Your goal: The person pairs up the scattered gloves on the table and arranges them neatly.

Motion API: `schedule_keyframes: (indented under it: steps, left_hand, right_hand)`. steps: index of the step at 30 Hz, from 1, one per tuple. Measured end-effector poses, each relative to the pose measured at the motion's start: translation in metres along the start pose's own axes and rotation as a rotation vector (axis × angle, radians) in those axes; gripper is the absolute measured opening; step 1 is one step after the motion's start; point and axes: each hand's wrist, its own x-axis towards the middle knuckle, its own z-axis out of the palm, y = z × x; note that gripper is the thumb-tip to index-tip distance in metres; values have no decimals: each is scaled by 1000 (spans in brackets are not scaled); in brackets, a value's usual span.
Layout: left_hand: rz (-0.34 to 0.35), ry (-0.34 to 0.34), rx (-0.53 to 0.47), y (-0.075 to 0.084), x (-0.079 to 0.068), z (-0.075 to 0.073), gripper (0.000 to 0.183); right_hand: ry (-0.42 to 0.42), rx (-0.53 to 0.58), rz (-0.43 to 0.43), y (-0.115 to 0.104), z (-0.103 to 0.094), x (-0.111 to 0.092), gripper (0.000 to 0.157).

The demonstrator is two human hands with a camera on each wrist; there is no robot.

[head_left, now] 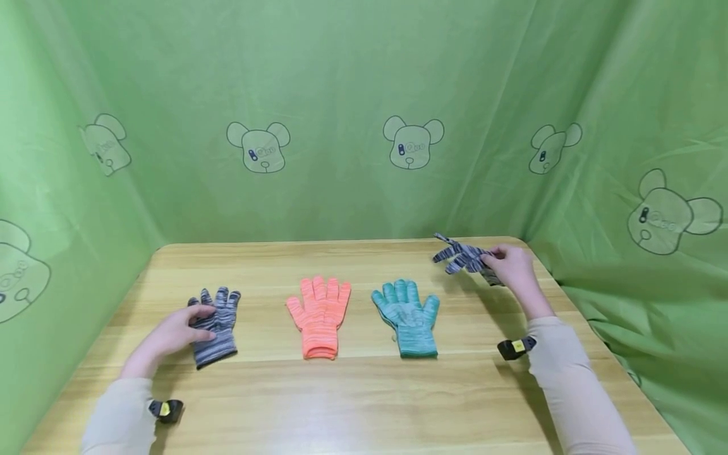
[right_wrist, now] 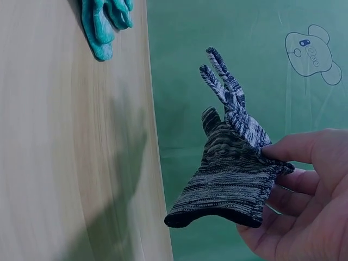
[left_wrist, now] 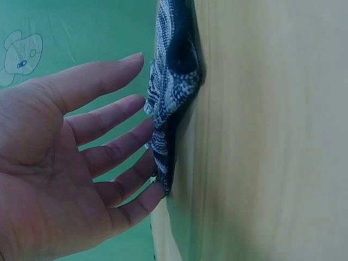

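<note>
My right hand [head_left: 510, 268] pinches a grey-and-black striped knit glove [head_left: 469, 258] between thumb and fingers near its cuff. In the right wrist view this glove [right_wrist: 223, 174] hangs above the wooden table, its fingers pointing up and away. At the left, my left hand [head_left: 181, 330] lies over a second grey-and-black glove [head_left: 223, 322], which is flat on the table, palm area partly covered. Seen from the left wrist, the extended, slightly spread fingers [left_wrist: 117, 149] meet the edge of that glove [left_wrist: 173, 92].
Between the hands, an orange glove [head_left: 320, 316] and a teal glove [head_left: 408, 319] lie flat on the wooden table [head_left: 273, 404], fingers toward the back. Green cloth [head_left: 335, 76] printed with bear heads hangs around the back and sides.
</note>
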Motion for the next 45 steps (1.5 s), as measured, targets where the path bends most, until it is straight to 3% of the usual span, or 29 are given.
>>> schedule_keyframes:
  steps: [12,36,45]
  left_hand:
    - [40,-29,-25,17,14,11,62]
    - [24,-82,-36,40,36,28,62]
    - [15,-86,-54,41,42,28,62]
  right_hand:
    - [-10,24,5,-11,0,-2,30]
    - [0,40,-39,-38,5,-1,29]
    - [13,62,-51,-52,6,-1,28]
